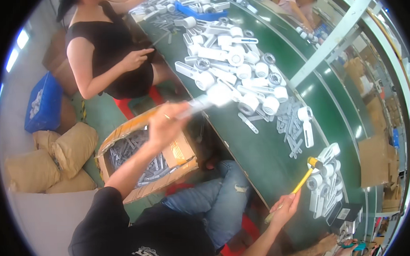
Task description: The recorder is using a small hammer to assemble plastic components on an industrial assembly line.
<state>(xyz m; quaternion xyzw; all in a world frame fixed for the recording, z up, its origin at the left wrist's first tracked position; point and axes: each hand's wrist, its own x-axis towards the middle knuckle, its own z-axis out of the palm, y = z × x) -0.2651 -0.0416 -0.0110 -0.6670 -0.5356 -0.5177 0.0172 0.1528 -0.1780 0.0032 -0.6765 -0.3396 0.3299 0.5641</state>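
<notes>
Hammer (pixel 302 182) in our right hand (pixel 287 208) slants far-right, fingers wrapped round it. Our left hand (pixel 166 125) grips a kinda blurry white part (pixel 219 94), long axis running right and slightly far, round end by the big pile (pixel 243 56).

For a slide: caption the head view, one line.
Left hand holds a blurred white round-headed part, right hand a yellow hammer, at a green worktable.

You get bright light, glaring windows (pixel 23 38) at upper left, reflections on the green belt (pixel 337 107) at right, a motion-blurred white part (pixel 219 94) mid-frame, and bowed edges inside black corners.
</notes>
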